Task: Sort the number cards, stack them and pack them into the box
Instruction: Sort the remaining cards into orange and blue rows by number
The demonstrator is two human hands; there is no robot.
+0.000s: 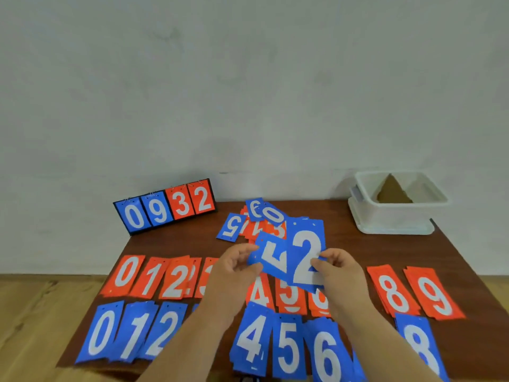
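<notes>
Nearest, along the table's near edge, the blue piles run 0 to 8 from left to right, with the red piles in a row just beyond. Above them the right hand pinches a blue 2 card, while the left hand pinches a second blue card, seemingly an upside-down 7. Sorting is the step in hand. Next, each card needs dropping on its matching blue pile, then more taken from the unsorted heap at the far centre. The box waits at the far right.
</notes>
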